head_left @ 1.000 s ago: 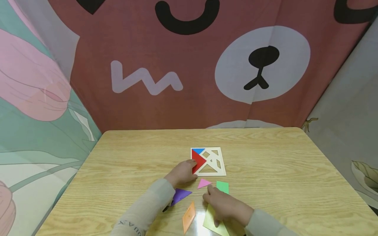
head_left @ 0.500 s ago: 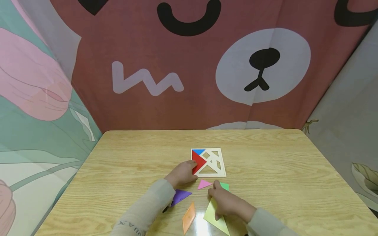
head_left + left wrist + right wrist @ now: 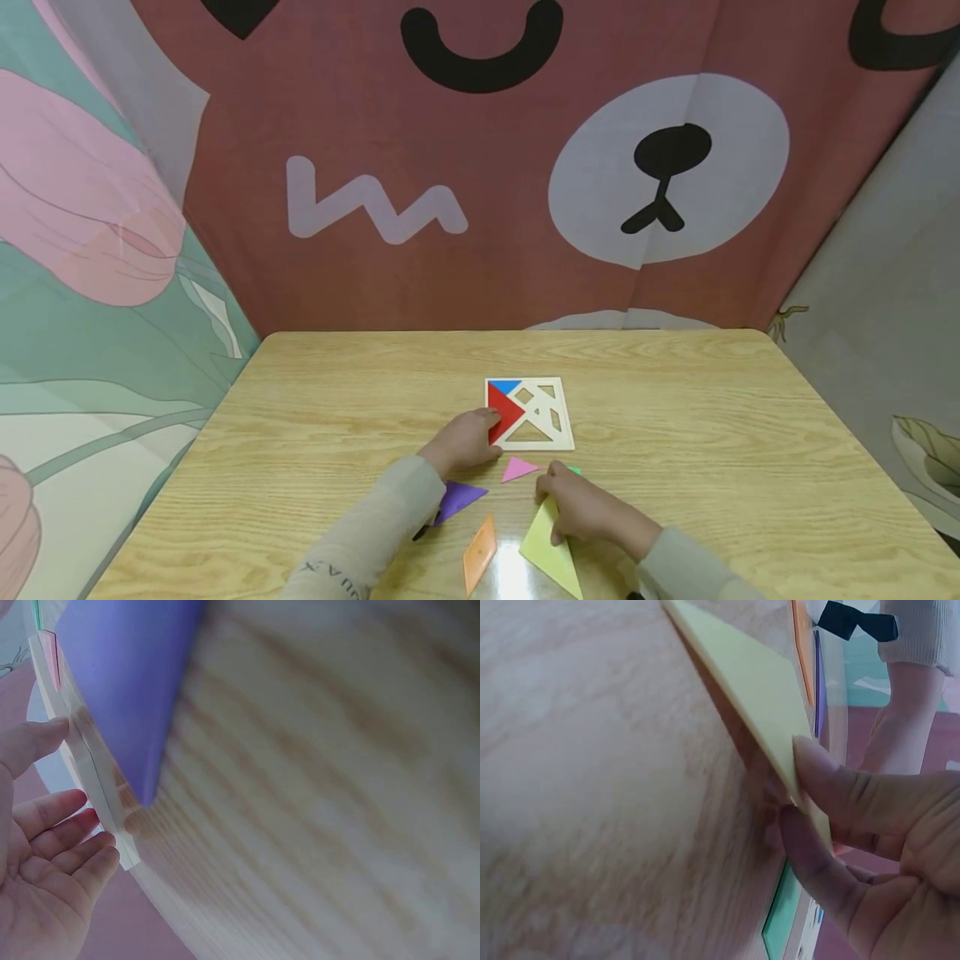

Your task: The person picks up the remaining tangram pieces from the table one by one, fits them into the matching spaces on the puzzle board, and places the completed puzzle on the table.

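My left hand [image 3: 465,437] rests at the left side of a pale tangram board [image 3: 567,443], its fingertips over the red triangle [image 3: 504,408] and its thumb by the near corner. In the left wrist view its loosely extended fingers [image 3: 52,817] meet the board's edge. A blue triangle [image 3: 504,386] sits beside the red one. My right hand [image 3: 581,504] pinches a large yellow triangle [image 3: 750,667] between thumb and fingers, the piece slanting off the wood in the right wrist view. Partly hidden behind that hand is a green piece [image 3: 781,911].
A pink triangle [image 3: 517,469] lies just in front of the board. Under the left forearm is a purple triangle [image 3: 457,500], and an orange parallelogram [image 3: 480,554] lies nearer. The wooden table [image 3: 337,375] ends at a printed curtain [image 3: 487,283].
My right hand has shifted slightly right, now pinching the yellow triangle and covering most of the green piece. My left hand stays at the board.
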The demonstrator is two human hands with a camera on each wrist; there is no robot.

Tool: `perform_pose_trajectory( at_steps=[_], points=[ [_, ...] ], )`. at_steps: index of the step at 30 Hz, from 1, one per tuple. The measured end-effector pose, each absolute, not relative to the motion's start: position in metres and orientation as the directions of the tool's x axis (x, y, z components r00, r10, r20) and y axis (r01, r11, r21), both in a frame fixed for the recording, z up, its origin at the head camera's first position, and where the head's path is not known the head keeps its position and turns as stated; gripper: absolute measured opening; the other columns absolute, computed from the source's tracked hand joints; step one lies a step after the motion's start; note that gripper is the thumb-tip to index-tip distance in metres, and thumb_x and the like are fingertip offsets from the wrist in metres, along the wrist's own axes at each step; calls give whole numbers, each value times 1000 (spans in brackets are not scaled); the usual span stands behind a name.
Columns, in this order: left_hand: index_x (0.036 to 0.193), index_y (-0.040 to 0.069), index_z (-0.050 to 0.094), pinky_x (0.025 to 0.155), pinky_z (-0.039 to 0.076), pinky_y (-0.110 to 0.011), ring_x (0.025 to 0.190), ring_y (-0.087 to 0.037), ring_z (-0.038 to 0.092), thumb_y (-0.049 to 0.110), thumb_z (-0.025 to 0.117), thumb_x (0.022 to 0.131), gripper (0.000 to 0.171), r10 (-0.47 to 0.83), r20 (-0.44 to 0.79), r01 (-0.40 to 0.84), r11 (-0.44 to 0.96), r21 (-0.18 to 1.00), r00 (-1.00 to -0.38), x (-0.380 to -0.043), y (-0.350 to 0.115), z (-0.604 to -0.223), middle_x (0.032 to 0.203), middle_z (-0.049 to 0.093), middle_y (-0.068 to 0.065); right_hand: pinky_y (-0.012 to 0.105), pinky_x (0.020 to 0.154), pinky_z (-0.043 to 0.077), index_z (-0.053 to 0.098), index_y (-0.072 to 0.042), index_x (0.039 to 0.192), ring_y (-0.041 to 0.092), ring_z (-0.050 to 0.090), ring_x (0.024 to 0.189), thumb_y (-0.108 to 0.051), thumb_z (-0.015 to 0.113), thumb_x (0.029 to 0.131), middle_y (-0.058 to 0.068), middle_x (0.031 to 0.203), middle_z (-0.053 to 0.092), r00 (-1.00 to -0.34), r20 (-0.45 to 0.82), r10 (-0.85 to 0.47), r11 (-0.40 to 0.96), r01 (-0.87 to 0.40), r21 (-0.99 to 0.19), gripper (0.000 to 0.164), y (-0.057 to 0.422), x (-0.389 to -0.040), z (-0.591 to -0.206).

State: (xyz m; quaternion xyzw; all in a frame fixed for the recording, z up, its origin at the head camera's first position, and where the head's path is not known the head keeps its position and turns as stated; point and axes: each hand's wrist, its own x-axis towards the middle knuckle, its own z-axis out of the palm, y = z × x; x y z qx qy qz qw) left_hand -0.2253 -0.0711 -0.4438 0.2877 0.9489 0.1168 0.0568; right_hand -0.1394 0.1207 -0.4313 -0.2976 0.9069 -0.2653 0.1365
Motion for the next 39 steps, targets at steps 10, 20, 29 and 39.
perform_pose_trajectory(
  at_steps=[10, 20, 29, 39],
  points=[
    [120, 1, 49, 94, 33, -30, 113, -23, 43, 24, 59, 77, 51, 554, -52, 523, 810, 266, -831, -224, -71, -441, 121, 49, -11, 21, 56, 42, 56, -6, 75, 11, 45, 65, 1, 74, 55, -1, 73, 48, -796, -80, -600, 591, -374, -715, 28, 129, -151, -436],
    [121, 0, 48, 95, 32, -30, 114, -23, 42, 25, 59, 77, 51, 555, -70, 523, 814, 253, -829, -225, -70, -440, 122, 48, -10, 30, 49, 51, 50, 1, 80, 16, 56, 61, 9, 63, 69, 8, 74, 51, -817, -168, -552, 402, -84, -912, 19, 137, -154, -441],
    [121, 0, 48, 95, 32, -29, 114, -23, 42, 25, 60, 77, 53, 562, -54, 534, 809, 247, -825, -226, -70, -442, 123, 48, -11, 35, 52, 51, 48, 5, 83, 20, 58, 60, 12, 53, 76, 13, 78, 51, -861, -150, -487, 296, -1, -955, 12, 141, -160, -441],
    [120, -1, 49, 94, 33, -29, 113, -23, 42, 25, 60, 76, 52, 564, -54, 537, 807, 247, -824, -225, -71, -441, 122, 48, -11, 35, 56, 52, 46, 7, 84, 19, 58, 62, 10, 51, 77, 14, 78, 50, -885, -143, -442, 239, 37, -970, 9, 141, -162, -443]
  ],
)
